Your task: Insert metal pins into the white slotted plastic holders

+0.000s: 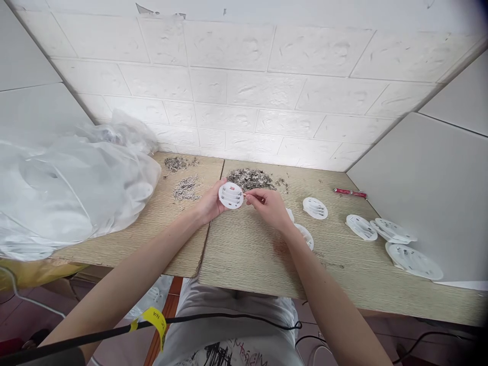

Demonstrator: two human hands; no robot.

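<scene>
My left hand (211, 203) grips a round white plastic disc (231, 195) with slots in its face, holding it up above the wooden table (244, 254). My right hand (268, 206) is closed in a pinch at the disc's right edge; what it pinches is too small to make out. Just behind the hands lies a pile of small metal pieces (249, 178).
Two smaller piles of metal bits (185, 188) lie at the back left. A big clear plastic bag of white discs (64, 188) fills the left. More white discs (315, 208) lie to the right, some stacked (392, 231) by a grey panel. A red tool (349, 192) lies behind them.
</scene>
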